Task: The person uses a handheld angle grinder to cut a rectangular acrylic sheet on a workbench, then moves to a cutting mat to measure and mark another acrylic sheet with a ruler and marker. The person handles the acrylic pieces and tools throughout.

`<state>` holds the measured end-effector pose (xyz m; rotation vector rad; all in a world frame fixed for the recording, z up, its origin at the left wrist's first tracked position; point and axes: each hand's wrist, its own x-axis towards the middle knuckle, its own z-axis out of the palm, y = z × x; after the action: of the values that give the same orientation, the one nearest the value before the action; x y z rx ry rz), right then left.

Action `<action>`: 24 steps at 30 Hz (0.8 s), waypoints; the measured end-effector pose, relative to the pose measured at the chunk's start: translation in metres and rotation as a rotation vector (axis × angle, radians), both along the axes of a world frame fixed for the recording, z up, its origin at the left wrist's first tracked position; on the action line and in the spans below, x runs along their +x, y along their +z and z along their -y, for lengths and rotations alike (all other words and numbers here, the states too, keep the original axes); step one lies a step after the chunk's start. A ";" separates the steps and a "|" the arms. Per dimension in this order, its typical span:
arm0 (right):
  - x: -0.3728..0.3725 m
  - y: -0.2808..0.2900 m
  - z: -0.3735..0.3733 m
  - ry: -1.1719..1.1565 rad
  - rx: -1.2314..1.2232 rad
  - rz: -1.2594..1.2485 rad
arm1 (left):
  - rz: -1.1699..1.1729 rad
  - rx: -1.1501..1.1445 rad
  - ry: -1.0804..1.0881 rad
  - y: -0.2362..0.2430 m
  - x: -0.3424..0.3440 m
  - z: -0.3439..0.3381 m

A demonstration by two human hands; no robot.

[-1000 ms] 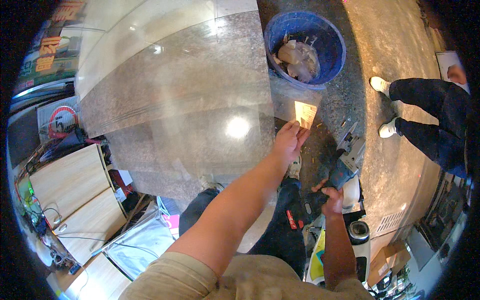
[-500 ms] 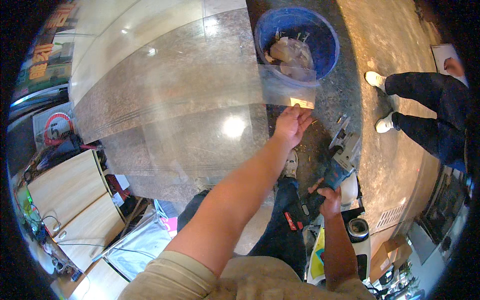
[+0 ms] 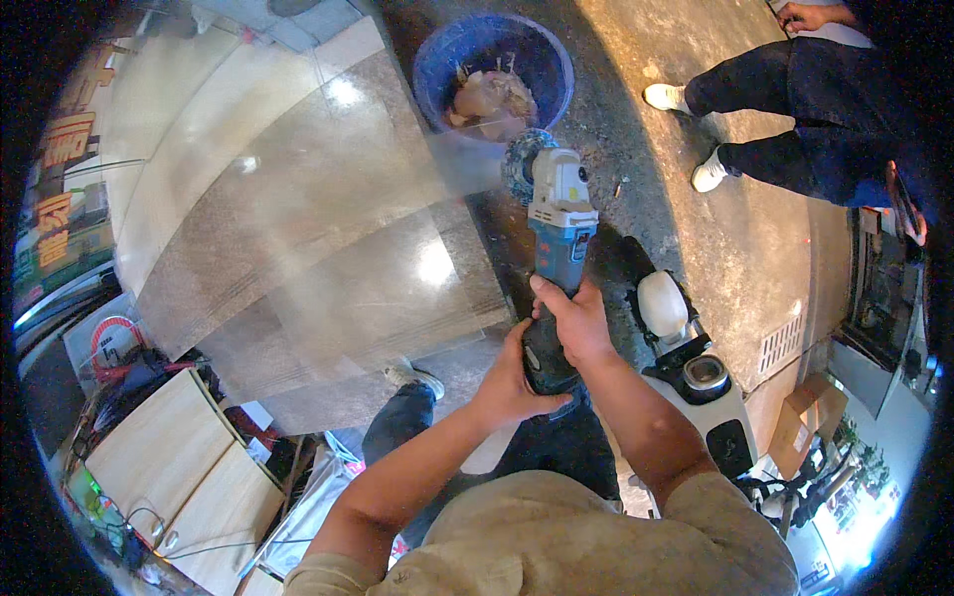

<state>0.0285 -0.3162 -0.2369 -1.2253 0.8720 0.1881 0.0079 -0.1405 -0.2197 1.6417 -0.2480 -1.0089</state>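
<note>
"Where was the grinder (image 3: 563, 238)?"
"Out in front of the body, its disc (image 3: 519, 167) at the end of the clear sheet (image 3: 457, 164), just on the near side of the blue bucket (image 3: 433, 62). I couldn't tell whether disc and sheet touched."
"How was it held?"
"The right hand (image 3: 576, 323) was wrapped around its grip; the left hand (image 3: 515, 380) curled around the rear end."
</note>
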 end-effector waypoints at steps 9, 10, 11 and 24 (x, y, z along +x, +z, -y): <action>0.005 0.048 0.004 -0.332 0.485 0.033 | 0.087 0.129 0.023 0.073 0.001 -0.004; 0.004 0.047 0.006 -0.342 0.525 0.028 | 0.135 0.158 -0.007 0.077 -0.001 -0.002; 0.004 0.045 0.007 -0.365 0.557 -0.021 | 0.125 0.174 -0.024 0.078 0.000 0.001; -0.015 0.007 -0.039 -0.130 -0.382 -0.011 | 0.416 0.372 -0.077 0.024 -0.025 -0.017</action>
<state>0.0139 -0.2774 -0.2299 -1.5159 1.0242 -0.0812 -0.0173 -0.1237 -0.1955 2.1949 -0.4217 -0.7921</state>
